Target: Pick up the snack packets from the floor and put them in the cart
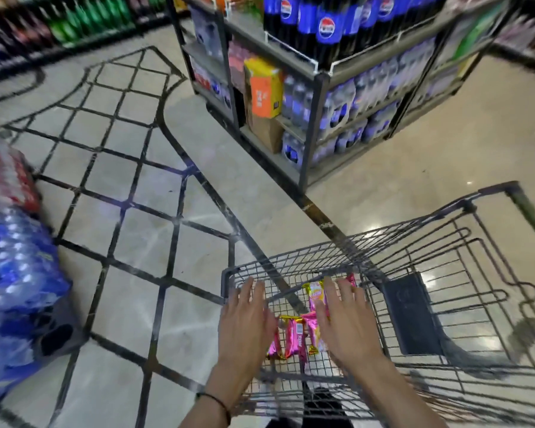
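Observation:
A grey wire shopping cart stands at the lower right. Several pink and yellow snack packets lie on its mesh bottom between my hands. My left hand hovers palm down over the cart's left end, fingers spread, holding nothing. My right hand is spread flat over the packets, partly covering a yellow-and-pink packet. I cannot tell whether either hand touches the packets. No packets show on the floor in view.
A metal shelf rack of blue cola bottles stands ahead, close to the cart's far end. Wrapped bottle packs are stacked on the floor at left. Tiled floor with dark lines lies between. A black panel sits in the cart.

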{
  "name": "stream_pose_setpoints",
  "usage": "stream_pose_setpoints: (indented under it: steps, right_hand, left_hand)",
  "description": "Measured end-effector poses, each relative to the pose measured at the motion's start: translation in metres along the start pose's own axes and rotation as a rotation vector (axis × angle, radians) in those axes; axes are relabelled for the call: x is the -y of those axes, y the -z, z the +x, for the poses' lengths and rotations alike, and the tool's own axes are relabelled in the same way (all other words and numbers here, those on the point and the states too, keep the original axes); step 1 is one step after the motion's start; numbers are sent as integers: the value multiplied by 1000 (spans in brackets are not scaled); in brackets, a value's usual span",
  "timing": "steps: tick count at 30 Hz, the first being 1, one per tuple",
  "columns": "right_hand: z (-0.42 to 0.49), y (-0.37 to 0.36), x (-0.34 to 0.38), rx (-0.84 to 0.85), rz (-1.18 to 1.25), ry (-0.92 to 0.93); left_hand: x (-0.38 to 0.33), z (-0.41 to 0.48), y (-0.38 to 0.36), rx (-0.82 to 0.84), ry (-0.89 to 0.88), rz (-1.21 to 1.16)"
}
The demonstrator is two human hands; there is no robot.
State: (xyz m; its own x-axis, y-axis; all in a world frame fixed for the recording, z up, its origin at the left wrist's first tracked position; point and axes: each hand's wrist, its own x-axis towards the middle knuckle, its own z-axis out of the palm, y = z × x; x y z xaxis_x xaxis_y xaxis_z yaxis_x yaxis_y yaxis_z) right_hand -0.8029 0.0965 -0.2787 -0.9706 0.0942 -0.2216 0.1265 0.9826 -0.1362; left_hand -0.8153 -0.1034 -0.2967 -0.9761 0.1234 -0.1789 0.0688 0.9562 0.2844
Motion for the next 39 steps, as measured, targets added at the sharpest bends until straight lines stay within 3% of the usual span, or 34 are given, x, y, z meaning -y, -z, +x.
stream_pose_setpoints:
  steps: [6, 13, 19, 26, 39]
  right_hand:
    - [-19, 34, 11, -31, 15, -9]
    - [-39, 49, 15, -29, 17, -38]
    - [-45, 54, 31, 71, 10, 15]
    - [-37, 56, 61, 116, -22, 241]
    - [-89, 47, 152, 238, -97, 892]
  left_hand:
    - [2, -11, 37, 48, -78, 112]
    - [-2, -31, 57, 49, -103, 72]
    - [26, -38, 70, 20, 2, 36]
    - [51, -81, 96, -72, 169, 79]
    - [61, -267, 110, -316, 789, 33]
